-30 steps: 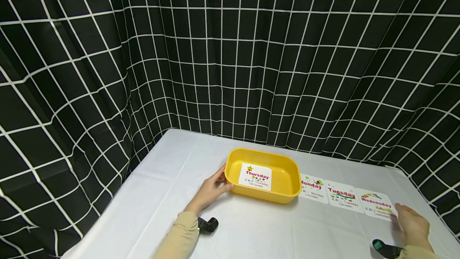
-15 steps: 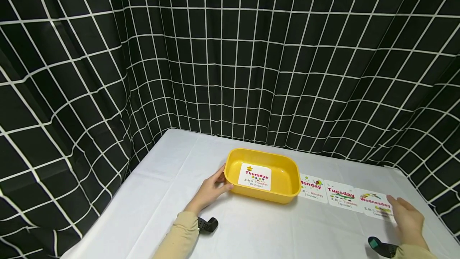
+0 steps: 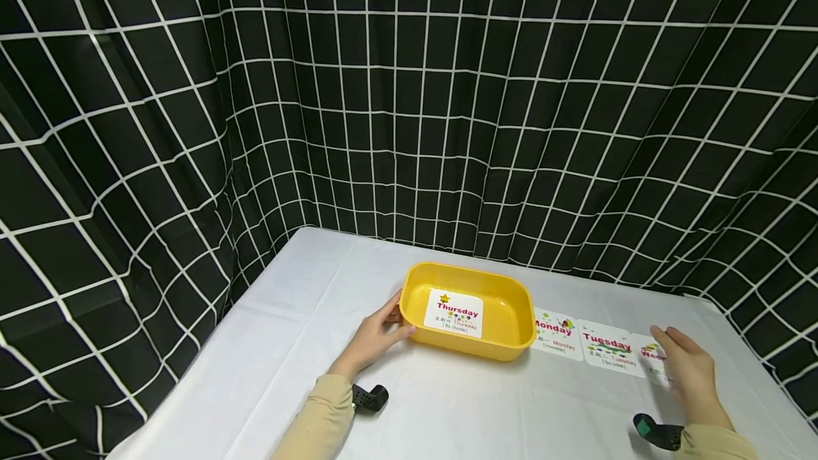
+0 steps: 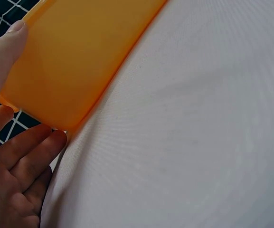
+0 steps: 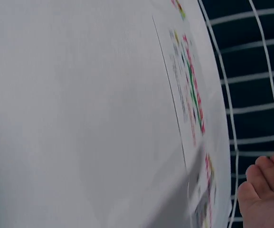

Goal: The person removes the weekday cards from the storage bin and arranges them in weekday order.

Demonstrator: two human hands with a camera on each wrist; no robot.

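Gripping yellow tray (image 3: pixel 505 312): left hand (image 3: pixel 373 338); right hand (image 3: pixel 691 373) seemingly over Wednesday card (image 3: pixel 648 351).

Smooth, softly glossy plastic yellow tray (image 3: pixel 505 314) at the left hand (image 3: pixel 373 338); smooth paper-like weekday cards (image 3: pixel 609 350) beside the right hand (image 3: pixel 691 373); matt cloth white tablecloth (image 3: pixel 460 410) below both.

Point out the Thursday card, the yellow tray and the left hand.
Thursday card (image 3: pixel 454 314), head view, middle of its face.
Yellow tray (image 3: pixel 469 348), head view, front outer wall.
Left hand (image 3: pixel 371 339), head view, back of the hand.
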